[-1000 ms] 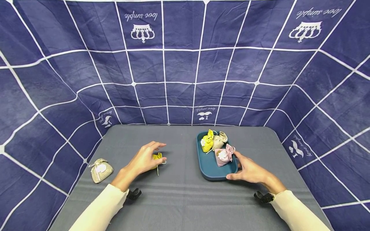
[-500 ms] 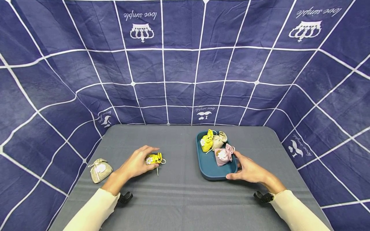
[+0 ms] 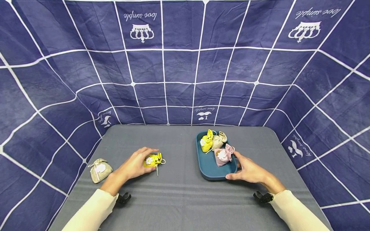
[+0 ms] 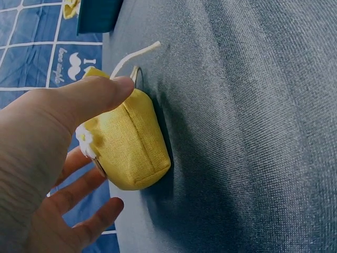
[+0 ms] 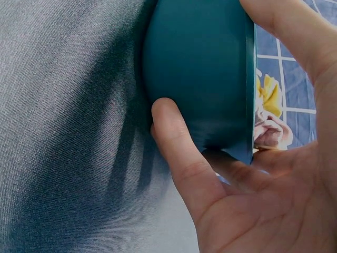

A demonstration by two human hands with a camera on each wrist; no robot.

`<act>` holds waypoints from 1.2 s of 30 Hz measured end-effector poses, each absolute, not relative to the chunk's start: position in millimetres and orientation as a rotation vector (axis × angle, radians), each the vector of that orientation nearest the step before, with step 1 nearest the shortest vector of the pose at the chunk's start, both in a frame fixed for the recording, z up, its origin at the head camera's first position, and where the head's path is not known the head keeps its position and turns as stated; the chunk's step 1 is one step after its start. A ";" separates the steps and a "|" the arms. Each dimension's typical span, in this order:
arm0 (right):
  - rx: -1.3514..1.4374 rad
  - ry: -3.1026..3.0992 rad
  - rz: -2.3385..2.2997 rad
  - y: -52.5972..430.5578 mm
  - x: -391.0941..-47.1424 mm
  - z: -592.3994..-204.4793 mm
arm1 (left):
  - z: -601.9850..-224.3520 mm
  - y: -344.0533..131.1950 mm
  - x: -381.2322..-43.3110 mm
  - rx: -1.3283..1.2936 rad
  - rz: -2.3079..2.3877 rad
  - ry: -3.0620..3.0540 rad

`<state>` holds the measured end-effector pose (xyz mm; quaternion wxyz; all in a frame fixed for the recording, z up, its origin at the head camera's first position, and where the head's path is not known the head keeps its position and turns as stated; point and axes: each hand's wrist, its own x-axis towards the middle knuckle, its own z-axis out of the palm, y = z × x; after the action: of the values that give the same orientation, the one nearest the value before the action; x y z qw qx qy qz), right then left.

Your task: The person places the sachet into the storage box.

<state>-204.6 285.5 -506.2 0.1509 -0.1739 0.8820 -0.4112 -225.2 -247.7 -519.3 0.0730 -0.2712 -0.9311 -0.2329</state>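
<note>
1. So, we see our left hand (image 3: 135, 165) curled round a small yellow pouch (image 3: 152, 159) with a white flower and drawstring, on the grey table (image 3: 179, 199).
2. Our right hand (image 3: 248, 171) grips the teal tray (image 3: 212, 173) corner.

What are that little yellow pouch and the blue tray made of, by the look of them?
The yellow pouch, gripped by the left hand, looks like woven cloth: visible weave, stitched seam. The blue tray looks like smooth matt plastic, perhaps silicone: even, seamless wall.
</note>
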 end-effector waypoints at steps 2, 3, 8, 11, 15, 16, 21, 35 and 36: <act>-0.495 2.520 -1.188 285.4 -204.5 -506.4 | -519.6 -248.3 -225.5 -0.828 -0.695 -2.801; -0.490 2.520 -1.184 285.4 -204.4 -506.3 | -519.9 -248.6 -225.6 -0.833 -0.693 -2.803; -0.489 2.552 -1.145 286.0 -204.5 -505.8 | -520.4 -250.4 -225.8 -0.891 -0.691 -2.805; -0.498 2.564 -1.136 286.3 -205.1 -505.8 | -520.0 -251.0 -225.9 -0.929 -0.675 -2.803; -0.495 2.553 -1.145 286.3 -205.4 -506.3 | -520.7 -251.2 -226.3 -0.953 -0.638 -2.812; -0.493 2.548 -1.149 286.2 -205.3 -506.6 | -521.2 -251.3 -226.1 -0.953 -0.630 -2.818; -0.497 2.498 -1.198 285.8 -205.2 -507.7 | -521.5 -252.0 -224.6 -0.934 -0.623 -2.852; -0.492 2.519 -1.178 285.7 -204.7 -506.7 | -523.1 -255.1 -230.2 -0.962 -0.590 -2.788; -0.488 2.520 -1.178 285.7 -204.5 -506.5 | -523.1 -255.2 -230.6 -0.964 -0.586 -2.776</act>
<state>-204.5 285.7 -506.5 0.1582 -0.1707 0.8811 -0.4118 -230.6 -255.2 -523.1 0.0727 -0.3210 -0.9239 -0.1949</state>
